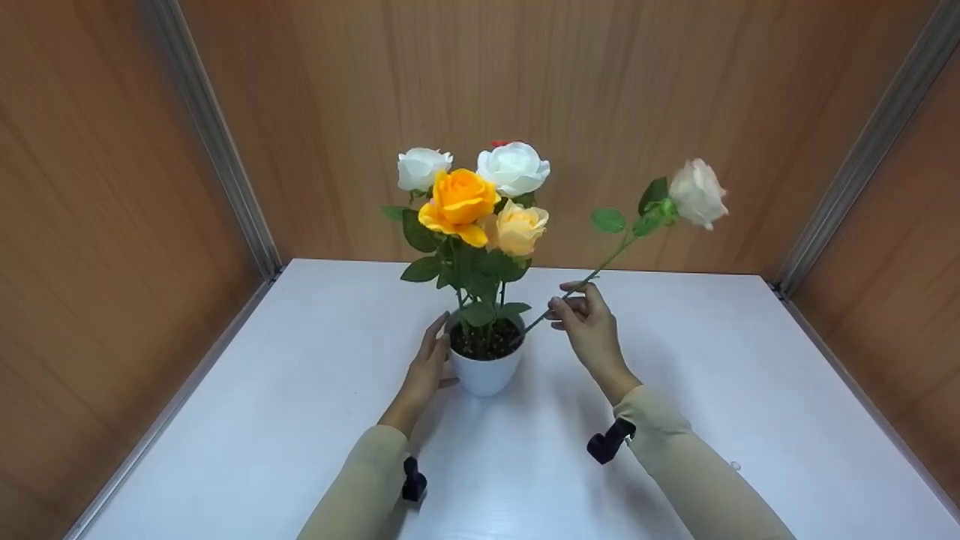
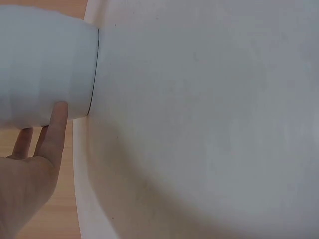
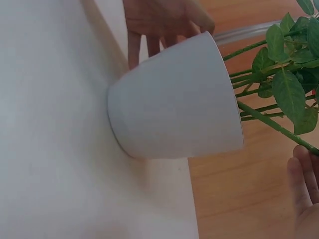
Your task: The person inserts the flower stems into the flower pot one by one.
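A white flowerpot (image 1: 486, 373) with dark soil (image 1: 480, 343) stands upright on the table. Along its left side rests my left hand (image 1: 425, 367), fingers fairly straight against the wall; the left wrist view shows one fingertip touching the white pot (image 2: 47, 64). My right hand (image 1: 592, 330) pinches the green stem of a pale pinkish-white rose (image 1: 699, 193), which slants up to the right. The stem's lower end meets the pot's right rim; in the right wrist view this stem (image 3: 279, 128) reaches the pot's mouth, its tip hidden inside.
Standing in the pot are an orange rose (image 1: 459, 202), a peach rose (image 1: 519, 229), two white roses (image 1: 514, 169) and a mostly hidden red bloom (image 1: 501, 142). Wooden panels (image 1: 637, 90) enclose the white table (image 1: 300, 360) at the back and sides.
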`<state>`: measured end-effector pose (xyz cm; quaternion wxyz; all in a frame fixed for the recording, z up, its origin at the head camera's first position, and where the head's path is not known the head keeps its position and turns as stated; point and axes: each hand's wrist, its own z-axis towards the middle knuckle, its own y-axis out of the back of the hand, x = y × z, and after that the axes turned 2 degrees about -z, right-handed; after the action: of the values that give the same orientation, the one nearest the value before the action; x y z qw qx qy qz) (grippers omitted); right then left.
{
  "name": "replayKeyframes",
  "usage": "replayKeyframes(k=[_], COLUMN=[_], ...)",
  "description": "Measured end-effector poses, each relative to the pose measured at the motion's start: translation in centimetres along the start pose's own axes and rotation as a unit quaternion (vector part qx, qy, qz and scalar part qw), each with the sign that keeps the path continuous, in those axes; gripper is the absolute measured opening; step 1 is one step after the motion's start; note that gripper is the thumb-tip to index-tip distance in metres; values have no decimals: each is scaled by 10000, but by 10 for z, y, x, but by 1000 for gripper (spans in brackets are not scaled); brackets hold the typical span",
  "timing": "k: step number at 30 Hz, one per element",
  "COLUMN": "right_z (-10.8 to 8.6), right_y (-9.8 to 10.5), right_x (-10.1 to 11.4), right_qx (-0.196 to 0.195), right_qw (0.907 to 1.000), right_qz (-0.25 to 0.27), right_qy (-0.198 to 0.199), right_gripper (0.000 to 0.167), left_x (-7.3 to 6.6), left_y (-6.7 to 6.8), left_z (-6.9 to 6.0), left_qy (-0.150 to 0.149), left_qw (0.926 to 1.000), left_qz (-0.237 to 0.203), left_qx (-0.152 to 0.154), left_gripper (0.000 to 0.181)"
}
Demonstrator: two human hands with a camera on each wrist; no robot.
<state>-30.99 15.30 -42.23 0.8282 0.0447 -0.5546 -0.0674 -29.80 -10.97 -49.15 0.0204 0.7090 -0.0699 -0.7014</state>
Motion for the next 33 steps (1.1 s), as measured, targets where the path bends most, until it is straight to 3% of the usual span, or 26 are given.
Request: replayKeyframes(k=[9,14,18,27,30,33], right_z=[-2,-1,0,3,4,4], right_y=[-9,-13,-18,-30,-33,-35], right_x=[2,7,10,22,25,26], right_qx=[311,543,788,1292,1359,1452], right_qw=[9959,9887,9772,9419,9326,9316], right_qz=[-532,-829,-1196,-2145,-2420,-2557], right_qy=[663,1127,1566,2241,2307,2136], right_gripper=[26,22,21,23,24,24], left_x=[0,0,1,1,0,-1], left_y=[0,1,1,1,1,1], left_z=[-2,-2,-2,-2,-3,-3], left_qy=[-59,-106,-129,-90,-77,-11], left_qw=[10000,9999,9999,9999,9999,10000], left_qz=[-21,-69,-69,-117,-93,-70], left_qx=[42,93,88,53,25,-6], left_gripper=[58,58,57,56,56,56])
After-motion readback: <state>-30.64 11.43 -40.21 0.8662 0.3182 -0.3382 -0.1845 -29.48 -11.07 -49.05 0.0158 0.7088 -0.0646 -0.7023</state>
